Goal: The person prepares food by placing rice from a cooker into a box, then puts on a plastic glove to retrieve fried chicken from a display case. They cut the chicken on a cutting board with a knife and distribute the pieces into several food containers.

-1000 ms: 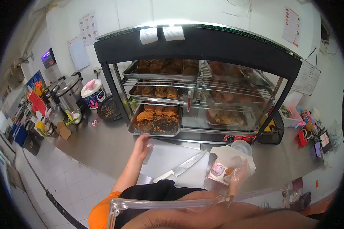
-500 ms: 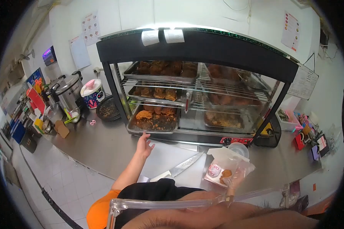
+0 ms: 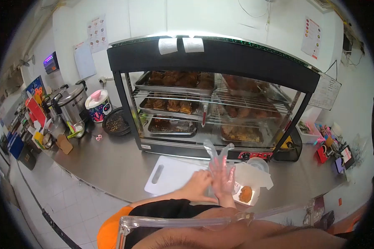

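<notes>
My right hand (image 3: 222, 176) wears a clear plastic glove and is raised, its fingers spread, in front of the glass warming cabinet (image 3: 212, 153). My left hand (image 3: 198, 184) is bare, its fingers closed on the plastic glove (image 3: 213, 159) along the side of my right hand. Below my left hand lies a white cutting board (image 3: 164, 170) with a handle slot. To the right of my gloved hand stands an open white takeaway box (image 3: 255, 176) holding a fried chicken piece (image 3: 245, 194). No knife shows; my hands cover part of the board.
Cabinet shelves hold metal trays of fried chicken (image 3: 174, 79). At left are a rice cooker (image 3: 99, 106), a steel pot (image 3: 72, 101), a black pan (image 3: 116, 121) and pink scissors (image 3: 98, 137). A clear round tub (image 3: 259, 164) sits behind the box; a pink basket (image 3: 313, 132) is at right.
My left hand has moved from the lower left tray to my right hand. My gloved right hand has left the box, moving left and up. The tray sits farther inside; the knife has gone from view.
</notes>
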Motion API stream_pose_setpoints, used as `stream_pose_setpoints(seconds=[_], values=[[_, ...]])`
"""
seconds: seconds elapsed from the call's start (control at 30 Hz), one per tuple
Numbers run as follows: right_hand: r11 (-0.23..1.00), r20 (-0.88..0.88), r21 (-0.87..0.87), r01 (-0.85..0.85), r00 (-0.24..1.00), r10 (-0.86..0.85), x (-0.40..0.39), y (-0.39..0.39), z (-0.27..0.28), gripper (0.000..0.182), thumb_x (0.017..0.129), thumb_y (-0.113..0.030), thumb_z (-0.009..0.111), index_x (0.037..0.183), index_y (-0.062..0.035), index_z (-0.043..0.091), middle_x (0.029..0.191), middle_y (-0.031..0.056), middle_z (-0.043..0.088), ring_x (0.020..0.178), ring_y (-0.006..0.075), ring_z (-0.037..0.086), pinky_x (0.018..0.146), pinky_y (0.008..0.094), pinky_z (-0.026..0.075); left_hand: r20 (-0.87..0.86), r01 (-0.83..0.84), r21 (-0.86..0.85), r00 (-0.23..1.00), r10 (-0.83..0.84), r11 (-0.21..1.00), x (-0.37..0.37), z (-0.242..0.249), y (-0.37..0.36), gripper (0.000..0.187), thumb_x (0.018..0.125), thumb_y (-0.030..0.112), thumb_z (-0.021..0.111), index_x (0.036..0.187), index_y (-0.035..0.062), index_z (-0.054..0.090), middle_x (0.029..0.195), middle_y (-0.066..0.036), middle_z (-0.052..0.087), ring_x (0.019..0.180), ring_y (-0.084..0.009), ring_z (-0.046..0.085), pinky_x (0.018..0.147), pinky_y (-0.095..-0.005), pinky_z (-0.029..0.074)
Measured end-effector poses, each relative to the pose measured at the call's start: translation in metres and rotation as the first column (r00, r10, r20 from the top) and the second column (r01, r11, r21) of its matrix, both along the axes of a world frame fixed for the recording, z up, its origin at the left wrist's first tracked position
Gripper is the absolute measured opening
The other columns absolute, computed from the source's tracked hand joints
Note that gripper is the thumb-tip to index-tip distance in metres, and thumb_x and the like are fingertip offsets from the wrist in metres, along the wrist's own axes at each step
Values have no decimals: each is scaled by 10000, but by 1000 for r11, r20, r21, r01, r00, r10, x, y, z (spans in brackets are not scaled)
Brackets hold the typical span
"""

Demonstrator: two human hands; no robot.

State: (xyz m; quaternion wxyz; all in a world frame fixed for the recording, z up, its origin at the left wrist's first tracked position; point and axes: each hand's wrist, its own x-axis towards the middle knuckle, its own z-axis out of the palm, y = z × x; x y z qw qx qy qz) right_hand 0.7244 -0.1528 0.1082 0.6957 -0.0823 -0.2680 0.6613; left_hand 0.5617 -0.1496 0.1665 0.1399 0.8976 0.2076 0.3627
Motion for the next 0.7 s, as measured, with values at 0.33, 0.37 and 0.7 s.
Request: stream_pose_setpoints(seconds=[0.33, 0.37, 0.7], values=[[974, 133, 97, 203, 967, -215, -51, 29, 53, 763, 903, -359, 553, 1483, -164, 98, 1362, 101, 399, 1244, 285, 399, 1067, 392, 278, 366, 223, -263, 923, -117, 939, -22, -13, -4, 116, 785, -12, 626, 896, 5, 596, 891, -107, 611, 844, -282, 562, 780, -360, 446], [971, 87, 111, 211, 971, -221, -57, 32, 52, 739, 914, -329, 538, 1482, -140, 105, 1388, 112, 378, 1271, 282, 375, 1089, 394, 249, 376, 266, -266, 914, -154, 926, -28, -11, -2, 114, 787, -11, 623, 896, 1, 591, 888, -106, 604, 839, -280, 555, 775, -355, 446], [946, 679, 209, 248, 660, -323, -91, 48, 54, 855, 866, -707, 287, 1484, -142, 112, 1437, 122, 366, 1207, 229, 463, 970, 327, 388, 381, 369, -263, 888, -256, 891, -83, 0, 2, 103, 798, -16, 613, 894, -9, 577, 858, -106, 593, 819, -266, 547, 750, -333, 442]])
